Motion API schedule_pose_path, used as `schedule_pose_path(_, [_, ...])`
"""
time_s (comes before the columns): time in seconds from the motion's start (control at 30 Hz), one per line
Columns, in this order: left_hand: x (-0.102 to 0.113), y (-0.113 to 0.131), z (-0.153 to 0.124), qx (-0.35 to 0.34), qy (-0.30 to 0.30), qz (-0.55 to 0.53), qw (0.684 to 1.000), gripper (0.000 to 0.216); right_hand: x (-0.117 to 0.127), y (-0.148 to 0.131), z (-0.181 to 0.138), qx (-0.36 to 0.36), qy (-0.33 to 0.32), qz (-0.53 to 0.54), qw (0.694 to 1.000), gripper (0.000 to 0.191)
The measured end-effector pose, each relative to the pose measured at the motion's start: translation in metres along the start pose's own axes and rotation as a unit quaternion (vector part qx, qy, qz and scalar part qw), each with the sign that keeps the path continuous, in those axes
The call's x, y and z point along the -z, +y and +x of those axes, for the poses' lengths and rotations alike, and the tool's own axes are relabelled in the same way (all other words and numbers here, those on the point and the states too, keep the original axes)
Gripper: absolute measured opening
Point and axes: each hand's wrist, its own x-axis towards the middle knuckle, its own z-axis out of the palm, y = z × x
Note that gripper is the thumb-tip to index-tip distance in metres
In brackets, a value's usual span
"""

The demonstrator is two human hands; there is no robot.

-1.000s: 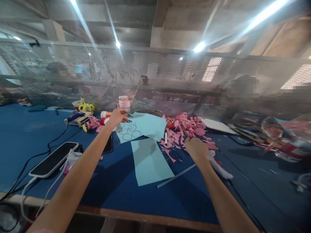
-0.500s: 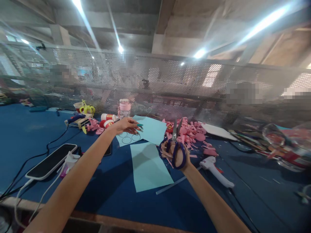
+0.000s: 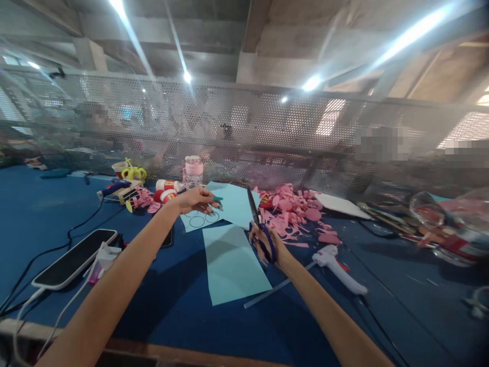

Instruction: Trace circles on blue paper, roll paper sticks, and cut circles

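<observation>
My left hand (image 3: 195, 201) is in the air over the light-blue sheet with drawn circles (image 3: 197, 222). Its fingers pinch a small teal piece (image 3: 217, 198), seen nearly edge-on, so its outline cannot be told. Dark-blue-handled scissors (image 3: 253, 208) are in my right hand (image 3: 269, 243), fingers through the loops. Their blades point up and away to the left and look closed together. Behind them lies another light-blue sheet (image 3: 237, 199). A plain light-blue sheet (image 3: 234, 272) rests on the blue table between my forearms.
Pink scraps (image 3: 288, 211) are heaped beyond my right hand. A white glue gun (image 3: 338, 267) and a clear stick (image 3: 267, 293) lie nearby. At left are a phone-like device (image 3: 76, 257) with cables and a pink-lidded bottle (image 3: 194, 172). A perforated metal screen (image 3: 214, 117) stands behind.
My right hand has turned and shifted slightly left, swinging the scissors' tips leftward. Their blades, apart before, now look closed. My left hand keeps the teal piece in nearly the same place.
</observation>
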Motion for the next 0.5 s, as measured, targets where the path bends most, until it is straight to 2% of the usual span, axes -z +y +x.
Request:
schedule_pose_path(0.1, [-0.002, -0.001, 0.001, 0.010, -0.016, 0.012, 1.000, 0.012, -0.002, 0.004, -0.001, 0.019, -0.022, -0.074, 0.997, 0.051])
schedule_pose_path(0.2, [-0.007, -0.002, 0.002, 0.013, -0.035, 0.022, 0.999, 0.011, -0.006, 0.005, -0.005, 0.034, -0.033, -0.087, 0.995, 0.055])
schedule_pose_path(0.4, [-0.020, -0.007, 0.005, 0.004, -0.116, 0.020, 0.993, 0.021, -0.007, 0.006, -0.007, 0.047, -0.039, -0.100, 0.993, 0.054])
schedule_pose_path(0.5, [-0.021, -0.008, 0.006, -0.021, -0.127, 0.007, 0.992, 0.021, -0.004, 0.008, -0.005, 0.044, -0.031, -0.122, 0.991, 0.051])
